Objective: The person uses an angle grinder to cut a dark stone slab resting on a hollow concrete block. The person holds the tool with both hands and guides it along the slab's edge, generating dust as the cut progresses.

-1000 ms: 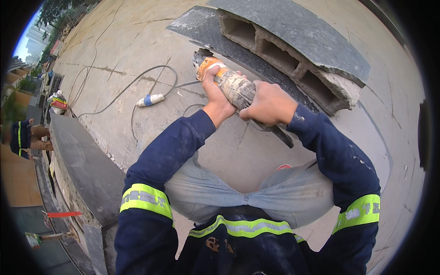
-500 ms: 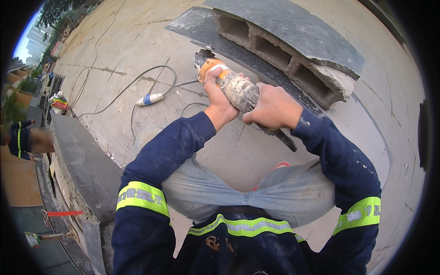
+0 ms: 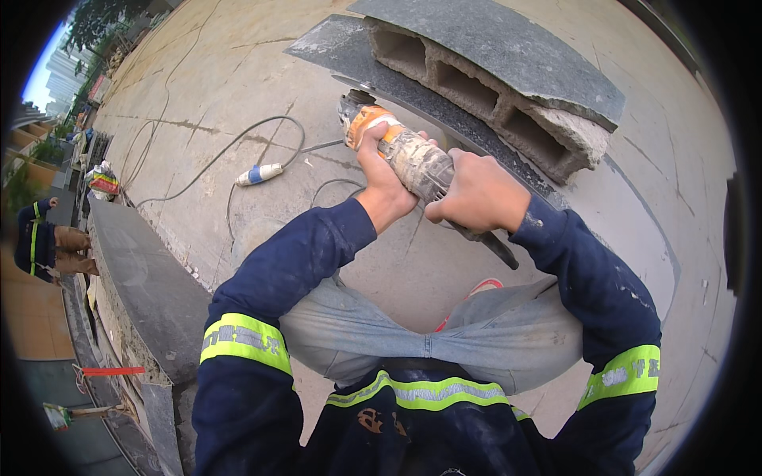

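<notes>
I hold a dusty orange angle grinder diagonally with both hands. My left hand grips it near the orange front part, and my right hand wraps round its rear body, by the cord end. The metal disc at its head lies at the edge of a dark granite slab; whether they touch I cannot tell. Another grey slab rests on a hollow concrete block just behind. A blue-and-white plug connector with grey cable lies on the concrete ground left of the tool.
A stone-topped ledge runs along the left, with a red strip and a bright sack. Another person in a dark jacket with yellow bands is at the far left. My bent legs are below the grinder.
My hands and the grinder have shifted slightly to the right and down, both grips unchanged. The person at the far left has moved slightly.
</notes>
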The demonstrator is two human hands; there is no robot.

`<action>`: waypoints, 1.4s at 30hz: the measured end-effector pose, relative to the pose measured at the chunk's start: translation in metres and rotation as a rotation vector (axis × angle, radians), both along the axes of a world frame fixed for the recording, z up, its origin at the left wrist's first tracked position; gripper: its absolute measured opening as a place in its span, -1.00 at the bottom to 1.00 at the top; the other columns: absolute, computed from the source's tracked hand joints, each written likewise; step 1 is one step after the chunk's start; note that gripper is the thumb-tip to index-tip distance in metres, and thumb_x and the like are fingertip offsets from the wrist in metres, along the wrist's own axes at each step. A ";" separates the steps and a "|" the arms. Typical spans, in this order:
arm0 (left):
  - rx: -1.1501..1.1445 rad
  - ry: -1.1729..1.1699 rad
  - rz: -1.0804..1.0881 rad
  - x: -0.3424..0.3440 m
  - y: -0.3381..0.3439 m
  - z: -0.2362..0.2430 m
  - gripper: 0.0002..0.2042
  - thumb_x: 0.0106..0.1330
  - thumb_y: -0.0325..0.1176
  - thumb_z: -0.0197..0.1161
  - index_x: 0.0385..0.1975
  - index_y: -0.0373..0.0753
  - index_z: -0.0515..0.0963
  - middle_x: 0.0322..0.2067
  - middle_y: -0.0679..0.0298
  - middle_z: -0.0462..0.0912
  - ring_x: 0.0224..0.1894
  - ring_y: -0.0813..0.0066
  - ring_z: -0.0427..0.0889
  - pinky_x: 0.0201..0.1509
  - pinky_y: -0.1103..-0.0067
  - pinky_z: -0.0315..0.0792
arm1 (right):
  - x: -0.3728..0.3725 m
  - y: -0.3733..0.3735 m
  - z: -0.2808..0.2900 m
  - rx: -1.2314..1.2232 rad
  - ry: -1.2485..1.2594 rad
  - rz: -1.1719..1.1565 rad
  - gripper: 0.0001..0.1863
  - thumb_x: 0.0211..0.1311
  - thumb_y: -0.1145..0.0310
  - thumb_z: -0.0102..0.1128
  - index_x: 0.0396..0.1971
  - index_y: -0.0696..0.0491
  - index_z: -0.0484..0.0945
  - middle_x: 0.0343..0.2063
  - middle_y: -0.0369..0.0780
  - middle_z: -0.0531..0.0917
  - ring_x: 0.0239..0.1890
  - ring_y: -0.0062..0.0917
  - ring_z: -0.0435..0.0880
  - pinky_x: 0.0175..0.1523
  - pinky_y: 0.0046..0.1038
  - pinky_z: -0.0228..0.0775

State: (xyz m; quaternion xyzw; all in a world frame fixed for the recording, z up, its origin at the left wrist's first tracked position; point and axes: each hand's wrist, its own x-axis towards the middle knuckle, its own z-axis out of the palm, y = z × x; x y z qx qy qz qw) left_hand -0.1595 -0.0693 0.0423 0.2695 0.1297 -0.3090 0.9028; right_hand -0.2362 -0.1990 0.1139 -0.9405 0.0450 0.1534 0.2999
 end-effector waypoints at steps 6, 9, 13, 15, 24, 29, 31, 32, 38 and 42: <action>-0.036 0.037 0.026 -0.004 -0.002 0.003 -0.50 -0.02 0.04 0.17 -0.28 -0.29 0.33 -0.39 0.13 0.49 -0.30 0.20 0.54 -0.14 0.32 0.49 | -0.003 0.001 0.006 -0.007 0.019 -0.001 -0.35 -0.32 0.08 0.35 -0.30 0.33 0.46 -0.41 0.09 0.62 -0.31 -0.16 0.67 -0.16 -0.38 0.51; -0.027 0.028 0.034 -0.003 -0.001 0.004 -0.50 -0.02 0.03 0.17 -0.28 -0.29 0.33 -0.39 0.13 0.49 -0.30 0.20 0.54 -0.14 0.32 0.49 | 0.000 0.003 0.006 -0.012 0.044 0.008 -0.33 -0.31 0.06 0.36 -0.28 0.32 0.46 -0.38 0.08 0.63 -0.28 -0.16 0.66 -0.13 -0.39 0.51; -0.016 0.029 0.049 0.001 0.000 0.005 -0.51 -0.02 0.02 0.16 -0.29 -0.29 0.34 -0.40 0.13 0.49 -0.31 0.20 0.54 -0.15 0.33 0.49 | 0.006 0.004 0.004 -0.007 0.049 0.015 -0.33 -0.31 0.06 0.35 -0.27 0.33 0.46 -0.38 0.09 0.63 -0.29 -0.16 0.67 -0.14 -0.39 0.51; -0.016 0.031 0.050 0.005 0.000 0.005 -0.52 -0.02 0.02 0.16 -0.29 -0.28 0.34 -0.40 0.13 0.49 -0.32 0.20 0.54 -0.16 0.33 0.49 | 0.009 0.005 0.004 -0.010 0.058 0.010 -0.32 -0.31 0.06 0.36 -0.27 0.33 0.46 -0.37 0.09 0.63 -0.29 -0.16 0.67 -0.14 -0.39 0.51; 0.005 -0.015 0.015 0.022 0.008 -0.007 -0.40 -0.02 0.10 0.17 -0.14 -0.30 0.29 -0.29 0.14 0.43 -0.22 0.23 0.52 -0.12 0.32 0.48 | 0.024 0.008 -0.001 -0.009 0.046 0.018 -0.34 -0.32 0.06 0.36 -0.28 0.31 0.49 -0.38 0.07 0.63 -0.29 -0.18 0.67 -0.15 -0.41 0.52; 0.027 -0.016 0.015 0.032 0.009 -0.011 -0.36 -0.03 0.12 0.17 -0.13 -0.34 0.31 -0.27 0.13 0.45 -0.20 0.22 0.52 -0.09 0.32 0.47 | 0.034 0.010 -0.003 -0.018 0.046 0.013 -0.34 -0.34 0.05 0.36 -0.30 0.31 0.51 -0.37 0.06 0.64 -0.28 -0.20 0.67 -0.15 -0.42 0.51; 0.040 -0.021 0.036 0.036 0.011 -0.012 -0.35 -0.03 0.12 0.17 -0.14 -0.35 0.31 -0.27 0.12 0.45 -0.21 0.22 0.52 -0.09 0.32 0.47 | 0.038 0.012 -0.006 -0.015 0.020 0.018 -0.34 -0.35 0.05 0.37 -0.29 0.31 0.52 -0.37 0.06 0.64 -0.27 -0.20 0.67 -0.14 -0.42 0.51; 0.047 -0.024 0.046 0.037 0.011 -0.012 -0.35 -0.03 0.13 0.17 -0.14 -0.36 0.32 -0.27 0.12 0.45 -0.21 0.22 0.52 -0.08 0.32 0.47 | 0.040 0.013 -0.006 -0.013 0.031 0.017 -0.34 -0.35 0.06 0.37 -0.29 0.32 0.52 -0.37 0.06 0.64 -0.27 -0.21 0.67 -0.14 -0.42 0.51; 0.033 -0.016 0.059 0.049 0.012 -0.016 -0.41 -0.01 0.09 0.17 -0.16 -0.31 0.31 -0.30 0.13 0.45 -0.23 0.22 0.52 -0.12 0.32 0.49 | 0.052 0.015 -0.005 -0.018 0.074 0.012 -0.32 -0.34 0.06 0.37 -0.26 0.32 0.52 -0.36 0.06 0.64 -0.26 -0.20 0.67 -0.13 -0.42 0.51; -0.004 -0.008 0.026 0.060 0.015 -0.024 -0.43 0.00 0.08 0.16 -0.17 -0.29 0.31 -0.32 0.14 0.46 -0.25 0.22 0.53 -0.14 0.34 0.50 | 0.060 0.017 -0.010 -0.045 0.072 0.024 -0.32 -0.33 0.04 0.37 -0.25 0.31 0.51 -0.36 0.07 0.64 -0.26 -0.19 0.67 -0.12 -0.42 0.51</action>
